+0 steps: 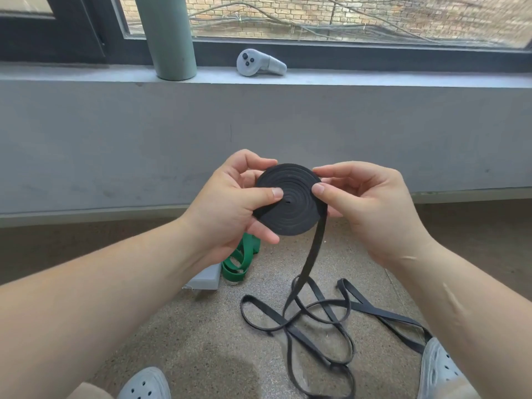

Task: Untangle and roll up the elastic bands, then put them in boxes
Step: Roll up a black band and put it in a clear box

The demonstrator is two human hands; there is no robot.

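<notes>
Winding the black band (289, 200) into a flat coil: left hand (230, 208) and right hand (371, 208) pinch it at chest height. Its loose tail (322, 318) loops on the floor, unrolled; the green band (240, 260) lies unboxed beside a grey box (205, 279).

I see the left hand (230, 203) holding a flat black band roll (293, 208), with its thumb on the roll's face. The right hand (371, 208) pinches the roll's edge at 3 o'clock. A loose tail (311, 263) drops from there to the floor at 6 o'clock and lies in loops. At 7 o'clock a green band (239, 263) lies just beside a grey box (205, 279). At 12 o'clock a white controller (260, 62) sits on the windowsill (374, 79).
</notes>
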